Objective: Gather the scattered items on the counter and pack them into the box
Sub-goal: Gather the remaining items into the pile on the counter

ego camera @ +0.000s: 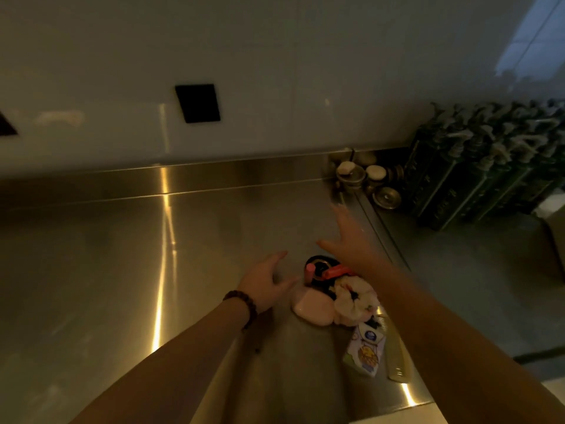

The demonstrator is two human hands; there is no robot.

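I see both forearms reaching forward over the stainless steel counter (107,270), and neither hand holds anything. My left hand (266,283) hovers palm-down with its fingers spread and loosely extended, thumb angled toward the pile of items; a dark beaded bracelet (241,307) sits on that wrist. My right hand (348,237) stretches further out, fingers straight and fanned apart, thumb pointing left; it is motion-blurred, so I cannot tell whether it touches the counter.

The scattered items lie in a cluster between the two hands and below the right forearm. Just right of the left hand's thumb sits a pink soap-shaped case (312,307). Beyond it, under the right wrist, a black round object (319,264) holds a small pink bottle (310,272), with an orange-red piece (334,270) beside it. Nearer to me than the right wrist lies a cream ruffled scrunchie (354,298), touching the pink case. Closer still along the right forearm are a printed tissue packet (363,350) and a pale comb (394,356) just beside it.

Past the right hand's fingertips stand small brass vessels (367,179) and a block of dark green pump bottles (477,160). I cannot see a box in this view.
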